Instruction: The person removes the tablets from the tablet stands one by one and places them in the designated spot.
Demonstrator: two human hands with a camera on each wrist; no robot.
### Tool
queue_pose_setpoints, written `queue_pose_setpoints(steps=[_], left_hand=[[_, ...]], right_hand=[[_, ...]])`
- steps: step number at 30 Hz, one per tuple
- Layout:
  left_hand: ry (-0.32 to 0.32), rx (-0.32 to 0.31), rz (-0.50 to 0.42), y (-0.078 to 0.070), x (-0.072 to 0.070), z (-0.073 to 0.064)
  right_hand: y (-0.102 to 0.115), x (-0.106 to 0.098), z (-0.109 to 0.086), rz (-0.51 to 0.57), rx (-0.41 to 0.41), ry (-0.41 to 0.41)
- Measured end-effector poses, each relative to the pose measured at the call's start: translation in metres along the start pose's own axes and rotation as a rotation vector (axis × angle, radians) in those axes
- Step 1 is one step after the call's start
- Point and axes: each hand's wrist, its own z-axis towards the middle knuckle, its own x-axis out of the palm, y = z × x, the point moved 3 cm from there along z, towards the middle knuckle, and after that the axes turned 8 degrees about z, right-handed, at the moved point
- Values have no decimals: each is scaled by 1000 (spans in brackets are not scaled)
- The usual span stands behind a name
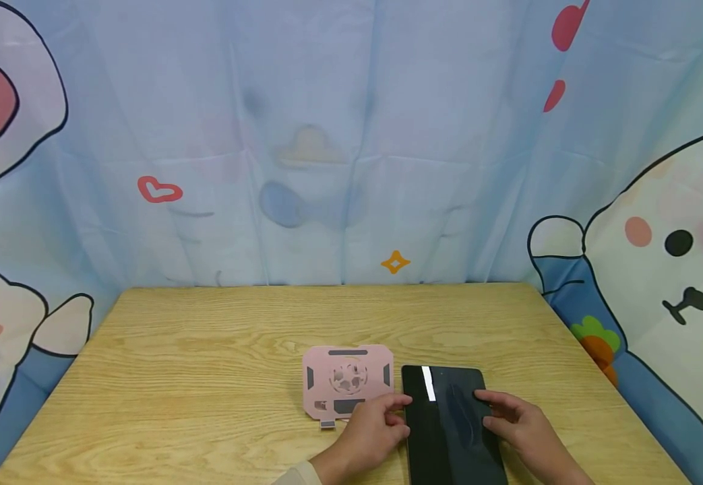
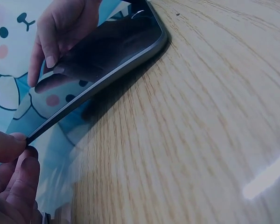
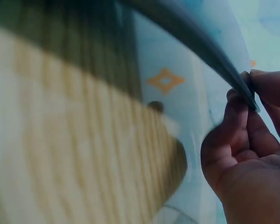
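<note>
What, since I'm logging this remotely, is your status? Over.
Left grip, right grip: pinching opposite edges of black tablet. Tablet at least partly raised off table. Pink slotted item beside it; nothing blocking seen.

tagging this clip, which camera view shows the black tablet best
The head view. It shows the black tablet from above, with most of its face, though the near end is cut off. The left wrist view shows a slanted edge and part of its reflective face; the right wrist view, mainly a blurred edge.
</note>
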Motion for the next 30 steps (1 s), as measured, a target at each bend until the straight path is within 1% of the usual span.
queue_pose_setpoints(steps=[8,16,24,30], left_hand=[[10,-18,19,1,1,1],[-29,13,52,1,3,0],[-1,-26,68,3,3,0],[7,-31,90,2,4,0]], right_hand=[[-2,1,1,-9,1,-20],[-4,0,2,-16,4,-28],[-5,0,5,-66,13,-47],[-4,-1,4,-92,6,-53]])
